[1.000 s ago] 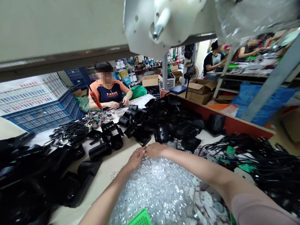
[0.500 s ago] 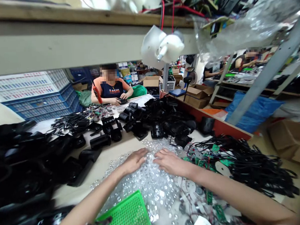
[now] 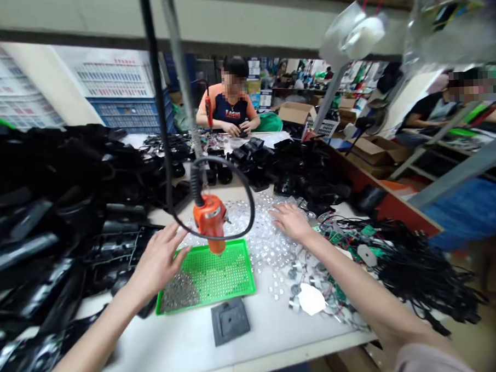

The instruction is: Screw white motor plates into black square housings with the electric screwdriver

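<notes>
The left grip (image 3: pixel 158 261) is released just beside the hanging orange electric screwdriver (image 3: pixel 210 220) over the green tray (image 3: pixel 247 268), and the right grip (image 3: pixel 290 221) lies open on clear discs (image 3: pixel 262 243).

Bg: seated co-worker (image 3: pixel 230 112), cardboard boxes (image 3: pixel 296 113), fan (image 3: pixel 374 120), blue parts drawers (image 3: pixel 125 109) & 2nd co-worker (image 3: pixel 429 109).

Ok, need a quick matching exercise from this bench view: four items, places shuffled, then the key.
Items:
1. orange electric screwdriver
2. green perforated tray
3. dark grey square pad
4. black cables

Places:
A. on the bench, just in front of the tray
B. hanging on its cord above the tray
C. heaped to the right of the right hand
D. under the left hand

Pairs: 1-B, 2-D, 3-A, 4-C
</notes>
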A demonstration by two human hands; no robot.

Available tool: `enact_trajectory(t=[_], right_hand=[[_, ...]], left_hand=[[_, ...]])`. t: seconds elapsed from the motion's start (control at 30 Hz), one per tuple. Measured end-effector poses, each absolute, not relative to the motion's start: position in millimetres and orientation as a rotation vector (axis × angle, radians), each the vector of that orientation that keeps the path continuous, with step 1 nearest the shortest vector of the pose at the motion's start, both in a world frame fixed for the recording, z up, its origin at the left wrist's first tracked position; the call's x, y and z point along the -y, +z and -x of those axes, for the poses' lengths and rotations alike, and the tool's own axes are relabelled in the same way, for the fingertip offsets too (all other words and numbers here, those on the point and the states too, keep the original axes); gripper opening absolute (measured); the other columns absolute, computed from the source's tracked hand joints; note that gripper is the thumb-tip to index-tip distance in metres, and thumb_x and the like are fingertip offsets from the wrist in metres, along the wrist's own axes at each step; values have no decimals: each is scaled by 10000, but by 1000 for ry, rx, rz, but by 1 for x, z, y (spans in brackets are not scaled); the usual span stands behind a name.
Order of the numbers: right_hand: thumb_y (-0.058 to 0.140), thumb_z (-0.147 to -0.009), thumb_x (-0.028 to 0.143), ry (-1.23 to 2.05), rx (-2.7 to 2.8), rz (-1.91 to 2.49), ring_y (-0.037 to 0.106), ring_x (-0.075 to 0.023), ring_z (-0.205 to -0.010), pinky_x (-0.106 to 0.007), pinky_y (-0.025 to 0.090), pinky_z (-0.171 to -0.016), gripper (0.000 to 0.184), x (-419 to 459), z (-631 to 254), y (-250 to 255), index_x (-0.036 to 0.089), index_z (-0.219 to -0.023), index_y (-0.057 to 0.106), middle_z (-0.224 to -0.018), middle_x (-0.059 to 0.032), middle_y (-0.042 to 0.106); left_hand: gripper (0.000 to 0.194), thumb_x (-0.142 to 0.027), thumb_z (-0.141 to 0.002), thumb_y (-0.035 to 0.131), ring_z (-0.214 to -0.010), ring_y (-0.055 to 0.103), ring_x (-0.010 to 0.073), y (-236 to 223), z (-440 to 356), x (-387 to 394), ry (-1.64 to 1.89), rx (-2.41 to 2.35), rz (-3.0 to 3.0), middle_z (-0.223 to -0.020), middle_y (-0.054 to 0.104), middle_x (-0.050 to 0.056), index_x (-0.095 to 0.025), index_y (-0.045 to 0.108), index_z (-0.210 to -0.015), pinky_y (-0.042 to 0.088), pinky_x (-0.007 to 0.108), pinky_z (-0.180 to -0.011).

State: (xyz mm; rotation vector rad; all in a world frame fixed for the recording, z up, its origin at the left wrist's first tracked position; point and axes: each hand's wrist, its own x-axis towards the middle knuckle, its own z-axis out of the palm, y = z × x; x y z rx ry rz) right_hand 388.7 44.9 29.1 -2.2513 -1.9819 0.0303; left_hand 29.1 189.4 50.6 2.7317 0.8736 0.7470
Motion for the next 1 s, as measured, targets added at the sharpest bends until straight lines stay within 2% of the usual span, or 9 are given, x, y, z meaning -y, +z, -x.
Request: enact_trajectory(t=[0.13,0.23,0.33,0.4,0.53,0.63,0.8,0.93,1.0], right_hand=[[491,-936,283,152,1995,2236,554,-274,-1083,-410,348,-981,267,-48,-354,21,205,-1069,709,-1115,-118,685],[550,-898,245,239,1947,2196,552,-271,-1110,-408,349,-999,261,-56,-336,11,217,-1120,686,-1133,-117,681],[595,-863,236,316,1823,2132,560,-273,-1117,-416,355,-1016,187,-64,-333,7,198,-1001,716,-1112,-116,687],[594,-858,278,371,1687,2099,610,-260,-1031,-404,421,-960,185,-63,-335,10,168,-949,711,-1054,-122,700],[464,-903,441,488,1405,2032,662,-194,-686,-326,532,-620,422,-31,-326,23,118,-1128,617,-815,-90,705],[608,-790,541,806,1178,1837,616,-154,-511,-269,500,-474,496,13,-292,21,152,-1098,623,-633,-18,655],[792,-602,510,1254,744,1534,614,-141,-490,-260,514,-471,474,60,-222,-8,200,-919,626,-578,36,613],[814,-585,500,1292,687,1460,622,-148,-500,-270,525,-480,441,69,-198,-22,219,-870,630,-575,37,621],[776,-642,519,1272,719,1465,638,-165,-514,-295,542,-496,403,73,-196,-24,222,-886,658,-587,15,648]], left_hand=[[393,-226,-903,484,-1211,553,282,15,27,-98,945,-781,-2794,-1266,642,69,-316,556,-1280,451,486,-988],[425,-152,-880,492,-1192,569,272,-24,28,-37,818,-597,-2856,-1242,667,49,-316,583,-1260,481,448,-939],[398,-215,-890,527,-1223,548,297,-52,13,-5,594,-535,-2909,-1303,634,69,-271,589,-1280,450,465,-987],[386,-244,-906,522,-1254,523,302,-60,8,1,504,-596,-2871,-1291,640,77,-260,593,-1285,408,480,-1038],[377,-254,-920,508,-1278,504,290,-56,14,0,521,-601,-2744,-1289,640,77,-266,593,-1287,377,487,-1077],[389,-279,-927,499,-1213,556,275,-38,16,-2,710,-704,-2503,-1289,632,97,-263,574,-1309,442,458,-1017],[390,-418,-942,458,-1014,650,236,-6,-11,-5,627,-941,-1786,-1107,714,79,-235,638,-1236,510,370,-911],[485,-555,-858,523,-740,639,197,-6,-31,-7,446,-842,-1422,-871,737,58,-184,709,-1110,517,315,-715],[504,-601,-796,586,-621,577,153,-12,-32,-7,426,-845,-1297,-759,706,39,-167,739,-1002,473,267,-614]])
